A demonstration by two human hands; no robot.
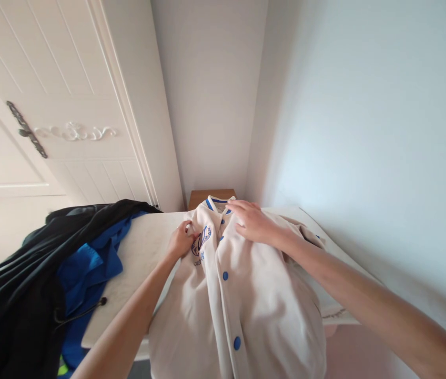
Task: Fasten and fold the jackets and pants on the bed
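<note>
A cream button-up jacket (266, 295) with blue buttons and a blue-striped collar lies front side up, its lower part hanging over the near edge of a white padded surface (148, 247). Dark blue lettering and a badge mark its left chest as I see it. Beside that badge, my left hand (182, 239) pinches the cloth near the shoulder. My right hand (252, 218) lies flat across the other side of the front, fingers stretched toward the collar. One sleeve is partly hidden behind my right forearm.
Black and blue clothes (89, 263) lie heaped at the left, with a dark cord end on them. A white wardrobe (69, 105) stands behind them. A pale wall (365, 131) borders the right side, and a brown wooden piece (211, 195) sits beyond the collar.
</note>
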